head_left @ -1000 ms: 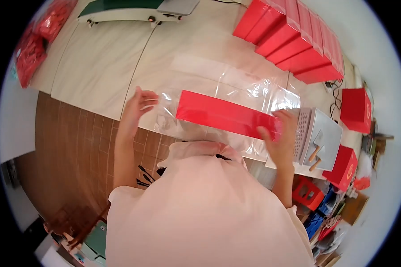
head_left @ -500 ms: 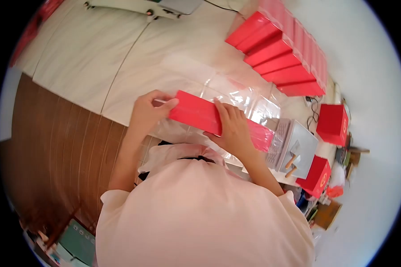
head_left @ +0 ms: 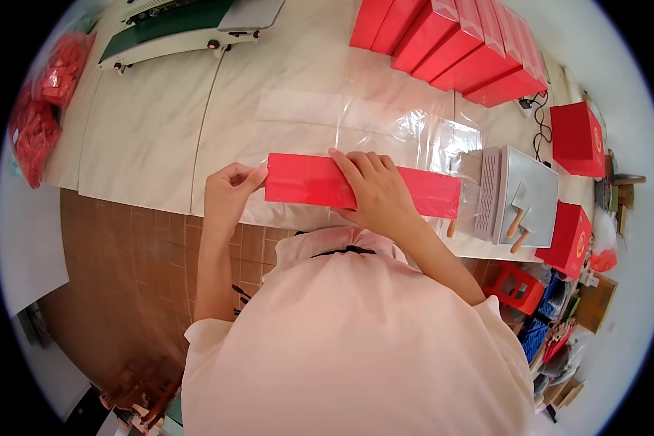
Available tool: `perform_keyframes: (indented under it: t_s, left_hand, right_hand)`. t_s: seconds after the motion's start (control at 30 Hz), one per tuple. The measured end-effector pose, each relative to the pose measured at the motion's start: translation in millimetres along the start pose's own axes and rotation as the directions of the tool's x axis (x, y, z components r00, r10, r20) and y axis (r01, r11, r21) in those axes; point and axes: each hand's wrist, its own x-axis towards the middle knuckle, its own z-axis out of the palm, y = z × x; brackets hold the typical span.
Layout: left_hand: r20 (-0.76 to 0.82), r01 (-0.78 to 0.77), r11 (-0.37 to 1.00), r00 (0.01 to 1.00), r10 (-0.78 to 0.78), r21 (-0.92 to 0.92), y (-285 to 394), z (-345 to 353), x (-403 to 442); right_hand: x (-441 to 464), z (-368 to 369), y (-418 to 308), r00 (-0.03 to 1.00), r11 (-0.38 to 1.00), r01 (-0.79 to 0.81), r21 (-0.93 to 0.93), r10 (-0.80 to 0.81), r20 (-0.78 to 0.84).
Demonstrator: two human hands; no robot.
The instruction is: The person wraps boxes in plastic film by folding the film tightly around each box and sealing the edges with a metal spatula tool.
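A long red box (head_left: 305, 180) lies level in front of my body, over the table's near edge. Clear plastic film (head_left: 466, 192) shows around its right end. My right hand (head_left: 378, 192) grips the middle of the box from above, fingers across the top and thumb at the near side. At the box's left end, my left hand (head_left: 232, 190) is closed in a pinch, thumb against fingertips, apparently on a bit of clear film; the detail is small. Beyond the box, more clear plastic sheet (head_left: 385, 131) is spread flat on the table.
Several red boxes (head_left: 450, 51) stand in a row at the back right. A vented device with a flat grey top (head_left: 534, 171) carries scraper-like tools with wooden handles (head_left: 516, 221). A green-belted machine (head_left: 174, 33) sits at the back left, near red bags (head_left: 62, 73).
The box has turned nearly level and shifted slightly right in view, my hands staying at it. The camera view has also moved, showing more of the table's left side.
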Motion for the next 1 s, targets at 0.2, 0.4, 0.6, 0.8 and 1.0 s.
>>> perform_keyframes:
  t_s: [0.2,0.4,0.6,0.8,1.0]
  left_hand:
    - [0.008,0.009,1.0,1.0,-0.009,-0.014,-3,-2,1]
    - [-0.087,-0.03,0.967,0.996,0.009,-0.253,-37,-15,11]
    - [-0.043,0.234,0.694,0.933,-0.357,-0.681,-284,-13,80]
    - [0.525,0.516,0.126,0.85,0.053,-0.847,-290,-30,114]
    - [-0.234,-0.035,0.665,0.948,-0.213,-0.746,-95,-57,66]
  right_hand:
    - [0,-2,0,1.0,1.0,0.003,-0.021,-0.003,0.013]
    - [1,3,-1,0.999,0.998,-0.036,0.056,0.037,-0.002]
    - [-11,-16,-4,0.996,0.99,-0.084,0.111,0.082,0.026]
    - [-23,-64,-16,0.983,0.96,-0.068,0.272,0.111,-0.144]
    - [-53,-15,25,0.943,0.928,-0.009,0.373,0.132,-0.307]
